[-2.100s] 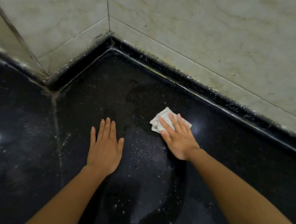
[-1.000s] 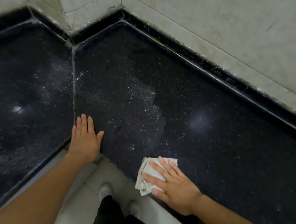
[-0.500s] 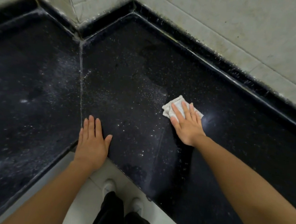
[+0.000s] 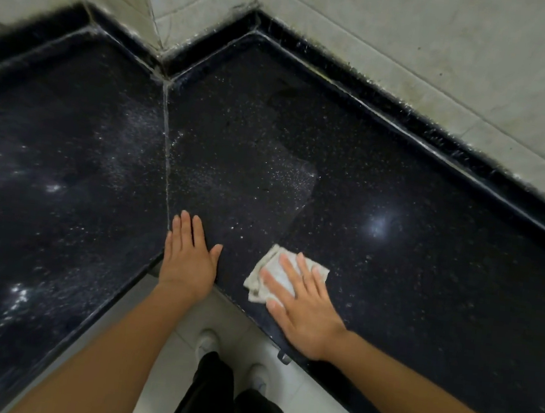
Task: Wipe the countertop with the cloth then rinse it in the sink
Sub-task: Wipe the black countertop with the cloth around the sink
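Right hand (image 4: pixel 301 307), fingers straight, presses the cloth (image 4: pixel 267 263) flat on the countertop (image 4: pixel 424 289). Left hand (image 4: pixel 188 258) rests flat and empty just left of the cloth; the speckled patch (image 4: pixel 267 179) lies beyond it.

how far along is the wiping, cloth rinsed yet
Done: the darker strip of countertop right of the speckled patch looks wiped. In hand: the right hand presses the cloth flat near the front edge; the left hand rests flat. Left: the speckled patch and left slab look unwiped; no sink in view, rinse pending.
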Motion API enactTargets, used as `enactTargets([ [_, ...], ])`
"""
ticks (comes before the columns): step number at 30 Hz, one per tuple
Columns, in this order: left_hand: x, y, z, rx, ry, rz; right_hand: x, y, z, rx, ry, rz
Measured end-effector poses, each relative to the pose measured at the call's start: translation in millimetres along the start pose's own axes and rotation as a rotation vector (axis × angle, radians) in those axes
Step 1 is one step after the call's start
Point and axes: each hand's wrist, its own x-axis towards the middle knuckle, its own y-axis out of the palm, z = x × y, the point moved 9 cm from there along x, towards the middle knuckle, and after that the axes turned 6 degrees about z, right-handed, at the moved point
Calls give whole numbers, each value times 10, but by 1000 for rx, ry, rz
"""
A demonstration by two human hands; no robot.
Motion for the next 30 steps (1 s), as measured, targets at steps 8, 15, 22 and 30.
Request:
enactTargets([
  [8,-12,-41,-8,87,2,-25,-123,-38,-219,-198,-152,-25],
  [15,19,-5,16,16,38,-72,422,-569,-1123,70,237,-58],
  [22,40,47,47,-2,88,-182,1088,-1072,-1625,231,487,-98],
  [30,48,63,52,32,102,-210,1322,-1094,-1235,208,377,-78],
])
